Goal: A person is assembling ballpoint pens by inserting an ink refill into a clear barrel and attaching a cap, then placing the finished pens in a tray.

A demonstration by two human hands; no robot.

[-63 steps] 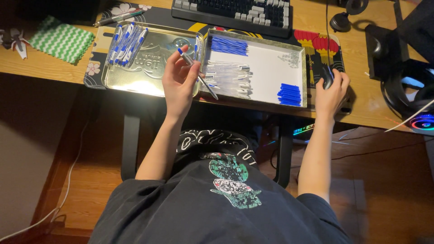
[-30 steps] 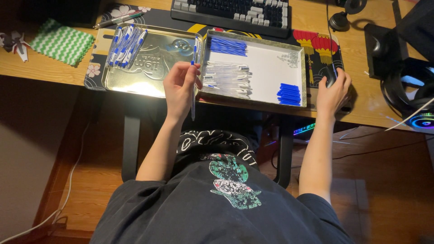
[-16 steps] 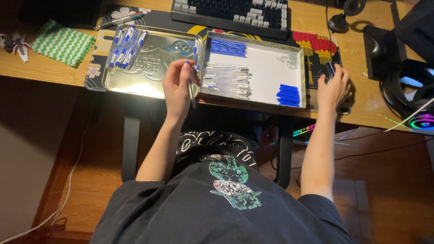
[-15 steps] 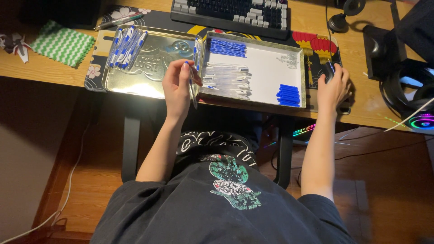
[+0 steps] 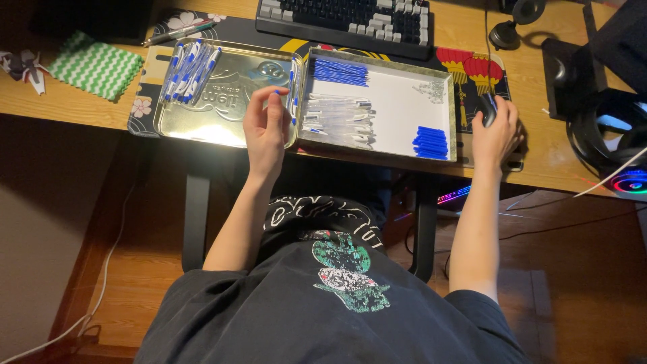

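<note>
The left hand (image 5: 266, 128) pinches a blue-tipped pen (image 5: 291, 94) over the metal tray (image 5: 226, 131). The right hand (image 5: 495, 131) rests on a dark mouse (image 5: 488, 108).

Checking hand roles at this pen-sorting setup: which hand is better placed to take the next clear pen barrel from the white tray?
Left, probably. The left hand hovers beside the clear barrels; the right hand rests on the mouse, outside the tray.

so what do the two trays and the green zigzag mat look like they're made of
Left tray: probably thin metal, shiny and mirror-like, with embossed relief catching glare. Right tray: the same metal rim, but its floor looks matte white, perhaps paper-lined. Green zigzag mat: seemingly soft woven or knitted fabric, dull, with slightly uneven edges. The left hand hovers over the left tray.
</note>
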